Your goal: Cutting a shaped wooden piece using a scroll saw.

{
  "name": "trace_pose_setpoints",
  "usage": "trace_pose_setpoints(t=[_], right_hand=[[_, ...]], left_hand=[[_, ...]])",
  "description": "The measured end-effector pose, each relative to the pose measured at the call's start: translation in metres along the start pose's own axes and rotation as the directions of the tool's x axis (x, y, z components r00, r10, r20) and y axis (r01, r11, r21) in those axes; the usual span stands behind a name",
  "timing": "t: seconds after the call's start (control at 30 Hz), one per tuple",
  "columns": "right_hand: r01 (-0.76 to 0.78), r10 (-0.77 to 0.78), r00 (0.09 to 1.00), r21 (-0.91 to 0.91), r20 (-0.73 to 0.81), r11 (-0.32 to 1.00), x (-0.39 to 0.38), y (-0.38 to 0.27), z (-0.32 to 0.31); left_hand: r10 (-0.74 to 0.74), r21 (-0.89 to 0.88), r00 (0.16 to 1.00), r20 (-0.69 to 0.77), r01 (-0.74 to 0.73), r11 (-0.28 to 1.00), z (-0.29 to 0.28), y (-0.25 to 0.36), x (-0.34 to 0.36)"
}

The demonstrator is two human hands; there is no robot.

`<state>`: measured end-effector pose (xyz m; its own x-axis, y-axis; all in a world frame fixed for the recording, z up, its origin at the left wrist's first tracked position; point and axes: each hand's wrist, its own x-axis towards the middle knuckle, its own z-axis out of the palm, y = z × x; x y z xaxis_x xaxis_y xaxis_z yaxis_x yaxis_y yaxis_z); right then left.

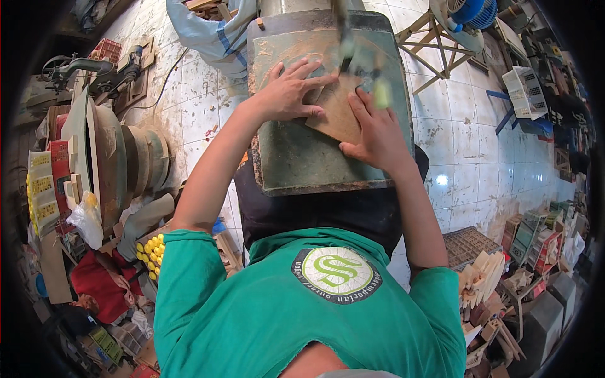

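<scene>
Board point(340, 116) had a grey-green table point(283, 154) beneath it, an open, spread left hand point(291, 90) at its left edge and an open right hand point(378, 131) on its right side

Upper right: blue fan point(472, 14), white basket point(526, 93). Upper left: sack point(211, 39) with wood pieces point(205, 5). Floor point(463, 138) tiled. Lower left: yellow pieces point(150, 253), person in red point(94, 277). Right: brown tray point(469, 244)

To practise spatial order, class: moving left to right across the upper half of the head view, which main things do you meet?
Red crate → blue-and-white sack → left hand → brown board → right hand → blue ribbed object → white basket.
</scene>
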<state>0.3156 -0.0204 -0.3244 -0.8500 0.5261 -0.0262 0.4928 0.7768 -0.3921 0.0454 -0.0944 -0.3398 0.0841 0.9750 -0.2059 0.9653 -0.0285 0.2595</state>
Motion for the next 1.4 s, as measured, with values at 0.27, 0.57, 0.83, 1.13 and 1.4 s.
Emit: trace_pose_setpoints(t=[0.27,0.57,0.83,1.13,1.4], right_hand=[[-0.047,0.037,0.993,-0.087,-0.108,0.995,-0.013,-0.019,0.013],[0.047,-0.052,0.994,-0.052,-0.093,0.998,-0.005,0.009,0.009],[0.086,-0.096,0.994,-0.145,-0.060,0.986,-0.001,0.016,0.001],[-0.389,0.385,0.918,-0.031,-0.097,0.921,0.004,-0.044,0.026],[-0.188,0.183,0.957,0.000,-0.225,0.982,0.010,-0.018,0.020]], left_hand=[[-0.063,-0.102,0.968,-0.244,0.039,0.994,0.027,0.014,-0.008],[-0.135,-0.163,0.908,-0.397,0.075,0.984,0.039,0.028,-0.013],[-0.236,-0.159,0.854,-0.463,0.182,0.970,0.047,0.051,-0.015],[-0.262,-0.205,0.817,-0.513,0.180,0.962,0.052,0.053,-0.016],[-0.263,-0.208,0.819,-0.510,0.179,0.961,0.050,0.052,-0.020]])
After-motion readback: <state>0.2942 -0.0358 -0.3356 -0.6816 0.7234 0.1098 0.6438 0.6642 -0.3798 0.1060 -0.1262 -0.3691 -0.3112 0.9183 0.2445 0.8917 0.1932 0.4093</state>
